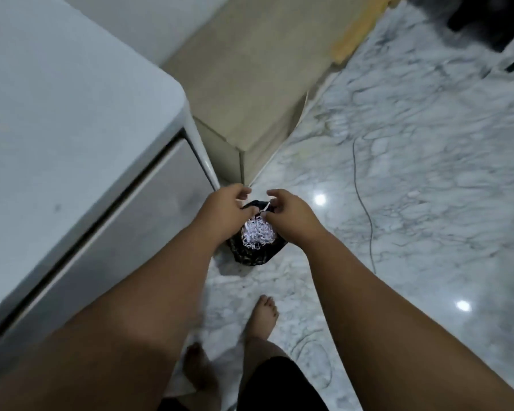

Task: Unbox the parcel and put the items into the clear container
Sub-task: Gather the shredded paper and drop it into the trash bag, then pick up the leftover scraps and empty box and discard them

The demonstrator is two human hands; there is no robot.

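A small black bag-lined bin (251,256) stands on the marble floor, filled with shredded white paper (257,232). Both my hands hover just above it. My left hand (223,212) is over its left rim, fingers loosely curled and apart, with nothing visible in them. My right hand (291,215) is over its right rim, thumb and fingers pinched on a thin white paper strip (266,206) that sticks up between the hands. No parcel and no clear container are in view.
A white cabinet (72,129) with a drawer front fills the left. A beige block (250,84) stands behind the bin. A thin cable (364,209) runs over the floor at right. My bare feet (263,312) are below the bin.
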